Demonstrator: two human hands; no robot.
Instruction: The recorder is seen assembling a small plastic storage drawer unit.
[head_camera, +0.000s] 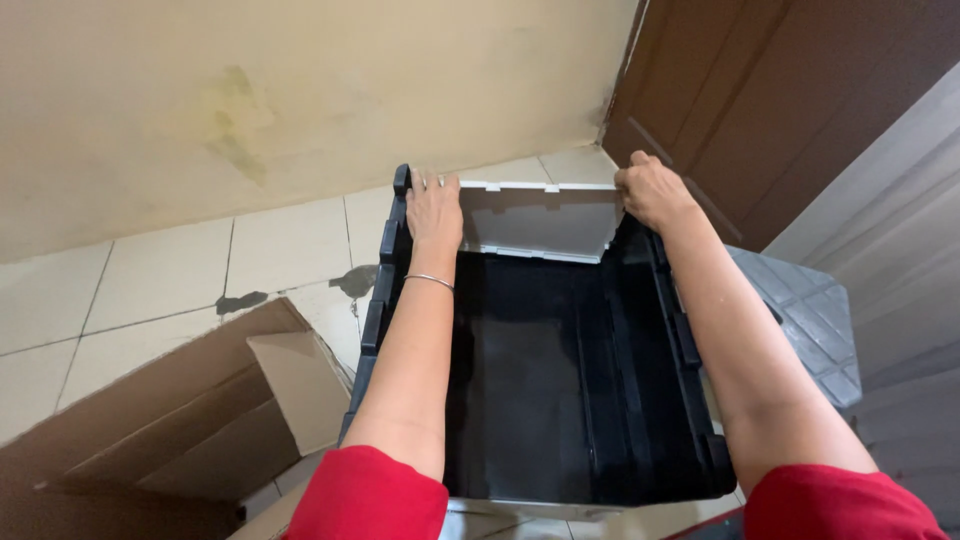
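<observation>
A black plastic crate (560, 400) with an open top stands on the tiled floor below me; its inside looks empty. A grey-white panel (540, 222) forms its far end wall. My left hand (434, 210), with a thin bracelet on the wrist, grips the panel's top left corner at the crate's rim. My right hand (652, 190) grips the panel's top right corner. Both arms reach over the crate, with red sleeves at the bottom of the view.
Flattened brown cardboard (190, 420) lies on the floor to the left. A grey patterned plastic lid (805, 320) sits to the right of the crate. A stained beige wall (300, 90) runs behind, with a brown wooden door (790, 90) at the upper right.
</observation>
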